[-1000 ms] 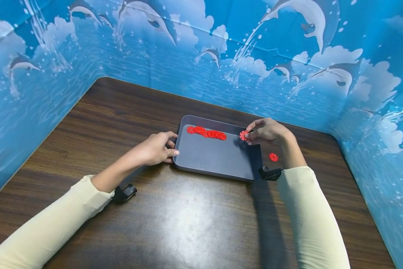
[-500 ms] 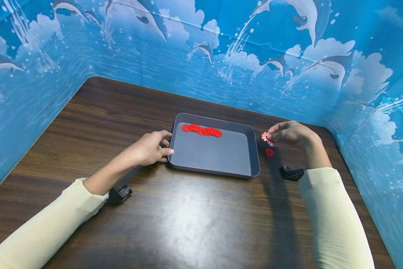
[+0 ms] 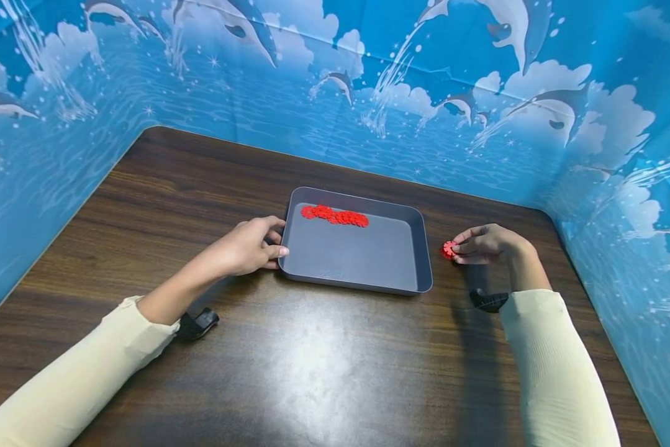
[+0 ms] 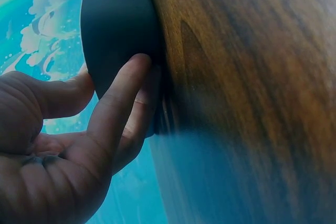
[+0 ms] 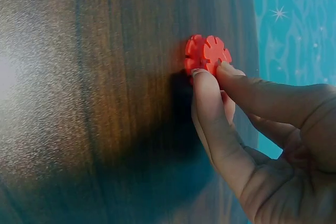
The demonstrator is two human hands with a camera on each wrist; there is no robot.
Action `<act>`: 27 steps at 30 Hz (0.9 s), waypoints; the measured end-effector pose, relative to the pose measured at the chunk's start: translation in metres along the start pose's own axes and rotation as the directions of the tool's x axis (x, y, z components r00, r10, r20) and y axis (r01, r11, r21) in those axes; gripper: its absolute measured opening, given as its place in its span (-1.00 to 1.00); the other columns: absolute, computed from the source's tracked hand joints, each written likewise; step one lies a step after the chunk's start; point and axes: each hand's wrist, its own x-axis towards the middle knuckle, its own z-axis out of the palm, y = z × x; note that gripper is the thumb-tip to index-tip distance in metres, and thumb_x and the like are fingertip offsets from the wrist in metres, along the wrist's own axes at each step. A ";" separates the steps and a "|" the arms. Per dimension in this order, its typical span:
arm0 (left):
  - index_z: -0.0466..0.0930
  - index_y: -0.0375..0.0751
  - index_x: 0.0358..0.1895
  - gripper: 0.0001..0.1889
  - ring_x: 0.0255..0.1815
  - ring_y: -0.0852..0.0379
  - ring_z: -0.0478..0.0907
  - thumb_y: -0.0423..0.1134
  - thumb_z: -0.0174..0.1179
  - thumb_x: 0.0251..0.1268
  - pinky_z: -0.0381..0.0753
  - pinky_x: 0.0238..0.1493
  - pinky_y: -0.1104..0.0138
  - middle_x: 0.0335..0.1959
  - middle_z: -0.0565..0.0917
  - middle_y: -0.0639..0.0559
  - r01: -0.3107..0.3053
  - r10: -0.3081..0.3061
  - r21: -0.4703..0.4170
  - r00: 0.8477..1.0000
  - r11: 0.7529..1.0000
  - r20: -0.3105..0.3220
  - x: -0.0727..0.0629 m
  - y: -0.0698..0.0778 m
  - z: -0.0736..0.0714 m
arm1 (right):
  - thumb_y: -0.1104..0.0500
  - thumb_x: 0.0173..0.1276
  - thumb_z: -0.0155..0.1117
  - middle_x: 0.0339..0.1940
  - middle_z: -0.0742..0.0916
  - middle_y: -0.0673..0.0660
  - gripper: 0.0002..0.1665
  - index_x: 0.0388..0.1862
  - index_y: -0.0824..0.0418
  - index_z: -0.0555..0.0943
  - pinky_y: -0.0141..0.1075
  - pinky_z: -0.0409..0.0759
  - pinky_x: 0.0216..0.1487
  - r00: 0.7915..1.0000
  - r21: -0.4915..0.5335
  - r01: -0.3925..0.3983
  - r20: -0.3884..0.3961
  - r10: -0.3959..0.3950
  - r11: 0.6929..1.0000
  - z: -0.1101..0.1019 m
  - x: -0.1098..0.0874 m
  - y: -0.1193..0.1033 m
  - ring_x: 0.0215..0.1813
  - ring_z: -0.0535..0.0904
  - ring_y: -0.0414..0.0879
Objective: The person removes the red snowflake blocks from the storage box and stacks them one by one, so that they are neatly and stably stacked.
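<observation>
Lowered since half a second ago, the held disc (image 3: 451, 248) now overlaps the second disc (image 5: 194, 51), just right of the tray (image 3: 362, 254). One second ago the held disc was over the tray's right end.

It sits at the fingertips of the right grip (image 3: 491, 243), which is narrow: thumb and forefinger pinch it, with the palm on the side away from the tray. In the right wrist view the two discs, red and notched at the edge, lie almost face to face at the fingertips. Whether the pinch also takes in the second disc, I cannot tell.

Inside the tray, along its far side and toward its left end, more discs (image 3: 340, 217) lie in an overlapping row, unchanged since the earlier frames.

At the tray's left wall, the left grip (image 3: 251, 247) holds on, thumb at the rim and fingers against the outside. It has stayed there throughout.

Around the tray spreads the dark wooden tabletop (image 3: 228, 385). Nearer the person than the tray, pale sleeves (image 3: 555, 366) cover both forearms, and a black device (image 3: 488, 302) sits at each wrist. Beyond the tray stands a blue backdrop (image 3: 290, 112) printed with dolphins and clouds.
</observation>
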 end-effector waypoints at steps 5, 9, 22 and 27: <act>0.11 -0.48 0.66 -0.33 0.11 -0.21 0.79 -0.38 0.16 0.66 0.89 0.10 0.20 0.35 0.52 -0.52 0.001 -0.001 -0.006 1.000 1.000 0.002 0.000 0.001 0.000 | 0.44 0.62 0.20 -0.19 0.73 0.11 -0.72 0.23 0.36 0.51 -0.32 0.89 0.06 1.000 -0.001 -0.003 -0.008 0.003 1.000 0.001 0.002 0.004 -0.21 0.82 -0.16; 0.10 -0.49 0.66 -0.32 0.11 -0.22 0.79 -0.38 0.16 0.66 0.89 0.10 0.20 0.35 0.52 -0.53 0.000 0.000 -0.002 1.000 1.000 0.003 0.000 0.001 0.000 | 0.45 0.62 0.19 -0.20 0.73 0.11 -0.69 0.26 0.38 0.48 -0.32 0.89 0.04 1.000 -0.011 -0.001 -0.004 0.001 1.000 0.002 0.004 0.006 -0.22 0.82 -0.16; 0.12 -0.46 0.67 -0.32 0.13 -0.21 0.79 -0.36 0.17 0.66 0.90 0.09 0.21 0.33 0.54 -0.49 0.004 -0.004 -0.001 1.000 1.000 0.002 0.003 0.000 0.000 | 0.44 0.61 0.21 -0.27 0.74 0.10 -0.69 0.25 0.42 0.47 -0.28 0.91 0.01 0.999 -0.042 -0.003 -0.045 0.001 0.999 0.007 0.004 0.005 -0.27 0.82 -0.15; 0.11 -0.47 0.67 -0.32 0.14 -0.22 0.78 -0.37 0.17 0.66 0.90 0.09 0.21 0.34 0.53 -0.50 0.007 -0.007 -0.002 1.000 1.000 0.001 0.001 0.000 0.000 | 0.44 0.61 0.22 -0.27 0.73 0.10 -0.68 0.26 0.43 0.47 -0.27 0.91 0.01 0.999 -0.054 0.005 -0.052 -0.008 0.999 0.010 0.004 0.004 -0.26 0.82 -0.15</act>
